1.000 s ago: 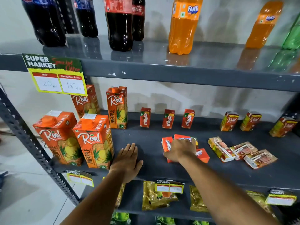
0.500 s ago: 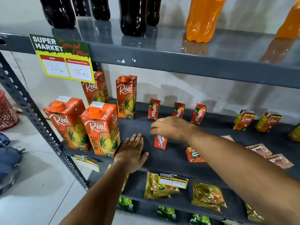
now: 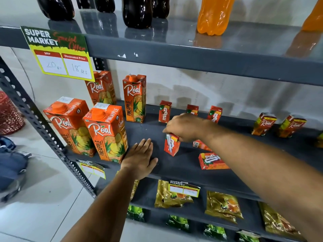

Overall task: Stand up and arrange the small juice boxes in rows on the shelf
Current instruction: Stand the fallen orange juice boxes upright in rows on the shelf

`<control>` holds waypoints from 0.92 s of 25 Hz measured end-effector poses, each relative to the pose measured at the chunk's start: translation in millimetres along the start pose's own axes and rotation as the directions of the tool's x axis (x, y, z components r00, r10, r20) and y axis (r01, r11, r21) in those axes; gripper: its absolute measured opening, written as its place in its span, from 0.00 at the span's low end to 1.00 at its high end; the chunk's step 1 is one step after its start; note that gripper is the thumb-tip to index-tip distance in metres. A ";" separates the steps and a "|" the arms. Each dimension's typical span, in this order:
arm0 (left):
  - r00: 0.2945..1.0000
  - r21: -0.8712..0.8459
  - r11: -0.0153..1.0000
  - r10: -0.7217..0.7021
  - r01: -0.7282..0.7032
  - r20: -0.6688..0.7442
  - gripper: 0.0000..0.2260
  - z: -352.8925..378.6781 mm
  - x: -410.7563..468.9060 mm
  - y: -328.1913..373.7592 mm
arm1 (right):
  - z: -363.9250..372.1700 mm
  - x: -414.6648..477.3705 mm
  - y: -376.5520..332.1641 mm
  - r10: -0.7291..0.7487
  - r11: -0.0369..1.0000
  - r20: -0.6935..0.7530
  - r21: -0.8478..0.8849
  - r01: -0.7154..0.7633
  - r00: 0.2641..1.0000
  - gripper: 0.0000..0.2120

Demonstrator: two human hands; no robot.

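Observation:
My right hand (image 3: 185,127) grips the top of a small red Maaza juice box (image 3: 171,144), which stands upright on the dark grey shelf (image 3: 183,169). Three more small Maaza boxes stand in a row at the back: one at the left (image 3: 164,111), one in the middle (image 3: 192,109) partly hidden by my hand, one at the right (image 3: 214,114). Two small red boxes lie flat, one at the front (image 3: 211,161) and one behind it (image 3: 200,144). My left hand (image 3: 140,158) rests flat on the shelf, fingers apart, holding nothing.
Tall Real pineapple cartons (image 3: 106,132) stand at the shelf's left. Small Real boxes (image 3: 264,124) stand at the back right. Soda bottles (image 3: 137,12) fill the shelf above, snack packets (image 3: 172,194) the shelf below. A price tag (image 3: 58,53) hangs at upper left.
My right hand lifted one small red box from the flat pile, carried it left and back, and set it upright. The left hand stayed flat on the shelf. The view shifted left.

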State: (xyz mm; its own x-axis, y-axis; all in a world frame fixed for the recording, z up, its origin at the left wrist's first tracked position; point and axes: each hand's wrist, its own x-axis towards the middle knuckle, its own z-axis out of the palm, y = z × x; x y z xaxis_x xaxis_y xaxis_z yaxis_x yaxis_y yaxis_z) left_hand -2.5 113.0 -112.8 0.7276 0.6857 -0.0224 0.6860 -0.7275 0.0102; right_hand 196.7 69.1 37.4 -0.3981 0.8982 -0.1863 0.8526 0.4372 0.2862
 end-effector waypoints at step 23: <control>1.000 -0.011 1.000 -0.013 0.013 -0.017 0.35 4.4 1.8 -1.3 | 93.9 -58.1 39.6 0.654 0.566 0.421 0.279 -0.776 0.629 0.30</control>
State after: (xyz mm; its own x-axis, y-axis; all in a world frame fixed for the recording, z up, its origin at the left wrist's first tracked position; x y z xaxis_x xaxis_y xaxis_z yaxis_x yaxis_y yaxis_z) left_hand -2.1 115.1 -117.2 0.7184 0.6956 -0.0053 0.6955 -0.7182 0.0210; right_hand 285.4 30.0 -28.7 0.4497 0.8318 -0.3253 0.8860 -0.4615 0.0447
